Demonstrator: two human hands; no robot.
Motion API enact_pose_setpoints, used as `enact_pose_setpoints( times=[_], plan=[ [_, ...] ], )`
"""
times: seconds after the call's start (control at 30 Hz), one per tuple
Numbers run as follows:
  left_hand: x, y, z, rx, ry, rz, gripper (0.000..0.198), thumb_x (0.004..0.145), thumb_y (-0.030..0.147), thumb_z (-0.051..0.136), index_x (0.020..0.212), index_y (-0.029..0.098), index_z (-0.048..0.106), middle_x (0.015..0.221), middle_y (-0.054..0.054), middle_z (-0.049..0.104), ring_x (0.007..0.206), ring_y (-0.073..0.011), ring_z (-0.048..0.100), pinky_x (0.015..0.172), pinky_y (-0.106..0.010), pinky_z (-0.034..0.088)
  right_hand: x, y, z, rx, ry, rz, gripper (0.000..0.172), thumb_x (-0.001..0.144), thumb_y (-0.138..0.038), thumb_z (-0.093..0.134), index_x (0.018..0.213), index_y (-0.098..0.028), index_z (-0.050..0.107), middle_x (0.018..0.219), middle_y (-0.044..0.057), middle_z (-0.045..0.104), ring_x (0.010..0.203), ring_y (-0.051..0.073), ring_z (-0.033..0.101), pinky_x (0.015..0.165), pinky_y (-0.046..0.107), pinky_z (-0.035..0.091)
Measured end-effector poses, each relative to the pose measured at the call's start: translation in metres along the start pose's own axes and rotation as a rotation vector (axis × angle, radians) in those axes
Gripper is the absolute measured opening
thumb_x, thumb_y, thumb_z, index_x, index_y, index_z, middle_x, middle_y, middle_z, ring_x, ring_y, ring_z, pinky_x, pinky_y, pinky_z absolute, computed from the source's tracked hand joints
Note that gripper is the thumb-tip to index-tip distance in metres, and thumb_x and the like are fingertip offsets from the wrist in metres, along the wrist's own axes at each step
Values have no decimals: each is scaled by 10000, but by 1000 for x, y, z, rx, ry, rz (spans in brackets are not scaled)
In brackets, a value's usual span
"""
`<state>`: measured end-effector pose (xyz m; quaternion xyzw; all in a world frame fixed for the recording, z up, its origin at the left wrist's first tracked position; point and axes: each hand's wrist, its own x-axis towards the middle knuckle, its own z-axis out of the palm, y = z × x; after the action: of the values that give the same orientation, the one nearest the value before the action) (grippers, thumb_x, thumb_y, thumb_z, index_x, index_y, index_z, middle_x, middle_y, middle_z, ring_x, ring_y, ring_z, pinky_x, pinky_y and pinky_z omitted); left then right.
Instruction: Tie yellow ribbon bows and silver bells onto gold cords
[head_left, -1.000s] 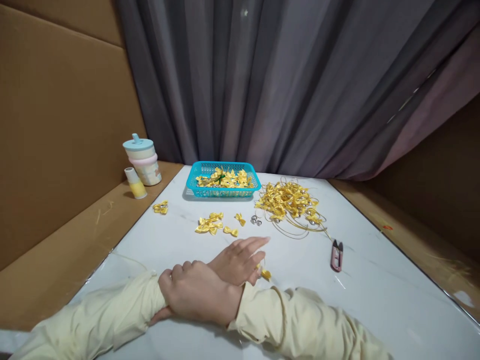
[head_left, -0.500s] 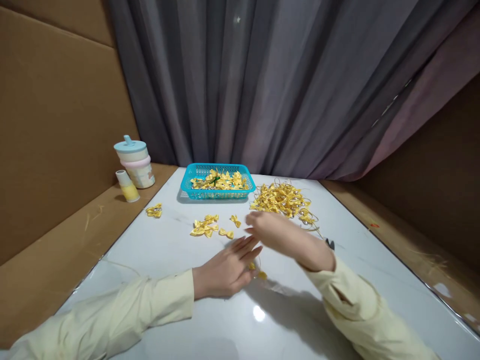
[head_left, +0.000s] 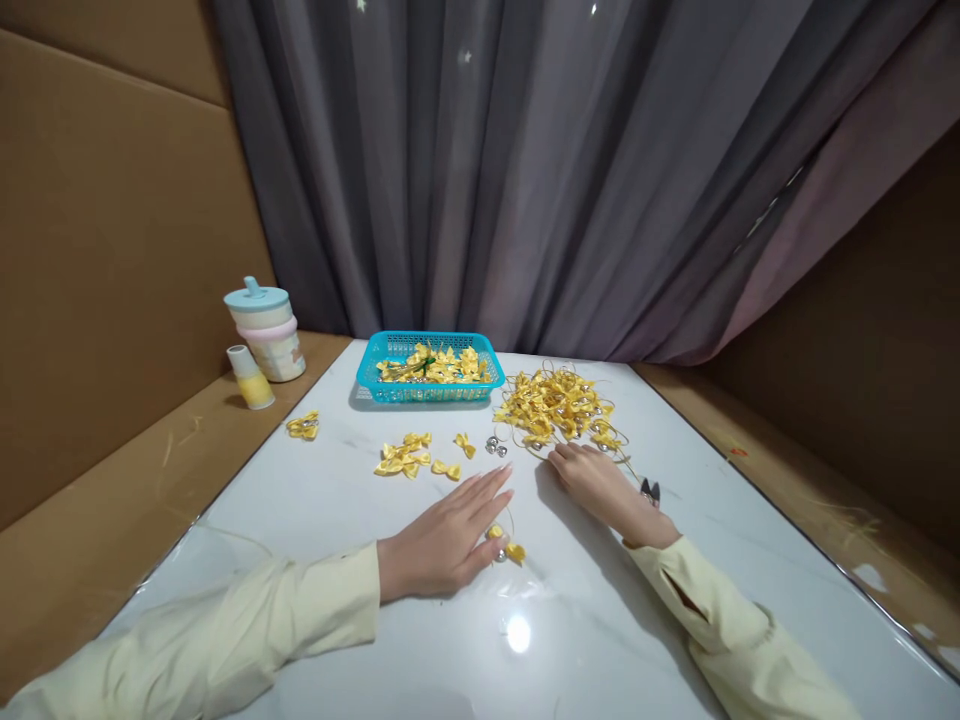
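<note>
My left hand (head_left: 451,535) lies on the white table, fingers stretched out and thumb apart. By its thumb is a yellow ribbon bow (head_left: 515,553) with a silver bell (head_left: 501,555) and a thin cord loop. My right hand (head_left: 596,485) rests at the near edge of a pile of yellow bows on cords (head_left: 555,403), its fingers curled down; whatever they hold, if anything, is hidden. Between the hands and the basket lie three silver bells (head_left: 496,447), a single bow (head_left: 465,445), another bow (head_left: 446,469) and a small cluster of bows (head_left: 403,456).
A blue plastic basket (head_left: 369,372) holding bows stands at the back. At the left edge lie some bows (head_left: 303,426). A lidded cup (head_left: 270,335) and a yellow-white bottle (head_left: 251,378) stand on cardboard. Dark-tipped snips (head_left: 651,492) sit beside my right wrist. A grey curtain (head_left: 450,180) hangs behind.
My right hand has moved right and down, away from my left hand, to the edge of the bow pile. Three silver bells now show where it was. My left hand stays nearly in place.
</note>
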<state>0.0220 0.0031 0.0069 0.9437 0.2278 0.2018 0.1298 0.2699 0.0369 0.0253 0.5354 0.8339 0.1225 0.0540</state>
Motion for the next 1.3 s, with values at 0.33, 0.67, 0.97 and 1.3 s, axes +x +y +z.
enact_pose_setpoints(
  times=[0.33, 0.67, 0.97, 1.3],
  plan=[
    [-1, -1, 1, -25, 8, 3, 471, 928, 269, 349, 1351, 64, 325, 1483, -207, 198, 1385, -260, 163, 1103, -468, 261, -5, 16, 11, 71, 80, 121, 233, 868, -94, 384, 755, -133, 584, 802, 78, 593, 753, 170, 560, 604, 260, 328],
    [-1, 0, 1, -109, 184, 57, 341, 902, 204, 384, 1214, 105, 477, 1359, -200, 446, 1272, -254, 409, 1048, -452, 349, -10, 17, -2, 254, 244, 114, 212, 865, -99, 362, 835, -154, 565, 940, 90, 573, 747, 139, 572, 608, 235, 405],
    [6, 4, 3, -803, 350, -380, 359, 809, 262, 587, 1150, 167, 533, 820, -34, 661, 746, -140, 613, 722, -276, 505, -20, -50, -35, 1026, 405, -66, 105, 802, -151, 502, 757, -172, 594, 809, 44, 588, 762, 136, 579, 678, 261, 480],
    [15, -1, -3, -1089, 311, -569, 235, 749, 368, 648, 745, 134, 637, 627, -7, 605, 612, -123, 550, 645, -260, 457, -23, -78, -24, 1386, 150, 38, 274, 810, -256, 544, 1063, -165, 492, 793, 42, 652, 713, 137, 628, 685, 298, 523]
  ],
)
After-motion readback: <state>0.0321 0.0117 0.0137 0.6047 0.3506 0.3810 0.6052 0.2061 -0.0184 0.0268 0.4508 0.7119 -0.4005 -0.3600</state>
